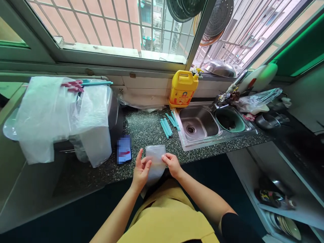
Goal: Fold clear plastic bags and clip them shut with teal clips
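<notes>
Over the front edge of the counter, the film is between the two hands. The left hand pinches its left border, one finger raised; the right hand pinches its right border. Left of the grip is a plastic pile; right and beyond, the sink, then the jug. The phone is near the left hand, the strips beyond the right. The film's long axis runs near to far, the far end toward the window.
</notes>
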A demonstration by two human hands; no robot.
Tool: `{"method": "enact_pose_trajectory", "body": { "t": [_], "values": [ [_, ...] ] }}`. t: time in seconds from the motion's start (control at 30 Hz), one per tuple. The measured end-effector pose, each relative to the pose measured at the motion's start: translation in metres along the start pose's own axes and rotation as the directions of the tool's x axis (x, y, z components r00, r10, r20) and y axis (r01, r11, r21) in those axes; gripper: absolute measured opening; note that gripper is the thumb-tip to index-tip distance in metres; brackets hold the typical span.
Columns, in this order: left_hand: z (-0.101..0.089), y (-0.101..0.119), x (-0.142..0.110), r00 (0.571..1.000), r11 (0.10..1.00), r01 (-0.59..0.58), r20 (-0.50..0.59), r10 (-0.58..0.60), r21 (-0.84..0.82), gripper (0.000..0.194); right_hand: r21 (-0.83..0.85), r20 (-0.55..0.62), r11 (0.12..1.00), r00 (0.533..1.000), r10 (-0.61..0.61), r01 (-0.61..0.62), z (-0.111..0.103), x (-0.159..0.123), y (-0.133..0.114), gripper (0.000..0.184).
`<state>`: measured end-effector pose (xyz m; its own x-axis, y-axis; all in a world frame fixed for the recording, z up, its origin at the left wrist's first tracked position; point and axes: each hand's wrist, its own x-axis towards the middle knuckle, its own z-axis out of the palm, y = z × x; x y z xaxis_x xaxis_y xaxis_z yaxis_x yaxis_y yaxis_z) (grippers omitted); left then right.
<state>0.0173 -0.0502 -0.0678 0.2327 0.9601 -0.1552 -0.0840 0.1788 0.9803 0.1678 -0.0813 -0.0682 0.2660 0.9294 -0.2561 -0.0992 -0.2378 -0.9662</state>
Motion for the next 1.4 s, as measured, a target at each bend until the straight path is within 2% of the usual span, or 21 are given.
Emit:
{"method": "enact_pose_trajectory", "body": {
  "t": [0.07,0.17,0.27,0.33,0.43,0.5,0.57,0.67,0.8,0.9,0.97,1.07,1.13,1.17,1.23,1.3,1.4],
  "values": [
    [0.002,0.003,0.004,0.995,0.988,-0.071,0.083,0.060,0.136,0.053,-0.047,0.010,0.999,1.000,0.017,-0.016,-0.004,0.005,0.002,0.046],
    [0.010,0.010,0.013,0.982,0.962,-0.097,0.180,0.051,0.256,0.027,-0.155,0.069,0.987,0.996,0.052,-0.041,-0.020,0.020,0.002,0.049],
    [0.023,0.016,0.020,0.997,0.956,-0.048,0.070,0.028,0.290,0.026,-0.329,0.092,0.943,0.992,0.088,-0.053,-0.052,0.052,-0.003,0.045],
    [0.030,0.019,0.020,1.000,0.951,-0.022,-0.008,0.025,0.307,0.027,-0.474,0.025,0.878,0.996,0.084,-0.062,-0.080,0.084,-0.009,0.037],
    [0.040,0.020,0.017,0.999,0.944,-0.010,-0.044,0.026,0.329,0.026,-0.689,-0.129,0.716,0.991,0.028,-0.110,-0.120,0.134,-0.016,0.020],
    [0.046,0.020,0.013,0.998,0.941,-0.007,-0.064,0.030,0.337,0.025,-0.789,-0.176,0.597,0.984,0.002,-0.142,-0.136,0.160,-0.018,0.017],
    [0.052,0.020,0.009,0.995,0.939,-0.006,-0.087,0.038,0.343,0.024,-0.857,-0.180,0.493,0.984,-0.010,-0.152,-0.141,0.176,-0.018,0.021],
    [0.059,0.020,0.004,0.993,0.936,-0.011,-0.103,0.051,0.351,0.024,-0.914,-0.162,0.380,0.987,-0.018,-0.143,-0.136,0.186,-0.014,0.027],
    [0.062,0.019,0.003,0.994,0.931,-0.017,-0.094,0.055,0.364,0.024,-0.936,-0.165,0.320,0.985,-0.039,-0.144,-0.133,0.187,-0.016,0.020],
    [0.060,0.022,0.006,0.995,0.930,-0.033,-0.075,0.065,0.365,0.024,-0.928,-0.173,0.348,0.980,-0.094,-0.131,-0.142,0.175,-0.025,0.021],
    [0.058,0.026,0.010,0.995,0.931,-0.053,-0.059,0.080,0.362,0.024,-0.920,-0.147,0.384,0.980,-0.136,-0.085,-0.148,0.157,-0.033,0.022],
    [0.056,0.038,0.017,0.994,0.928,-0.079,-0.038,0.100,0.364,0.026,-0.869,-0.025,0.487,0.974,-0.226,0.091,-0.151,0.117,-0.044,0.021],
    [0.056,0.049,0.024,0.992,0.929,-0.094,-0.041,0.116,0.358,0.030,-0.716,0.107,0.604,0.910,-0.401,0.350,-0.150,0.088,-0.052,0.019],
    [0.056,0.054,0.027,0.990,0.931,-0.107,-0.048,0.131,0.349,0.033,-0.637,0.154,0.623,0.867,-0.474,0.454,-0.148,0.075,-0.056,0.019],
    [0.057,0.064,0.033,0.982,0.935,-0.151,-0.059,0.179,0.322,0.040,-0.514,0.229,0.647,0.817,-0.530,0.563,-0.143,0.053,-0.066,0.017],
    [0.058,0.071,0.037,0.971,0.931,-0.216,-0.038,0.237,0.296,0.045,-0.427,0.281,0.707,0.826,-0.488,0.563,-0.138,0.039,-0.076,0.017],
    [0.059,0.076,0.037,0.956,0.916,-0.287,0.033,0.290,0.278,0.046,-0.316,0.334,0.840,0.880,-0.337,0.442,-0.135,0.030,-0.087,0.023]
  ]
}}
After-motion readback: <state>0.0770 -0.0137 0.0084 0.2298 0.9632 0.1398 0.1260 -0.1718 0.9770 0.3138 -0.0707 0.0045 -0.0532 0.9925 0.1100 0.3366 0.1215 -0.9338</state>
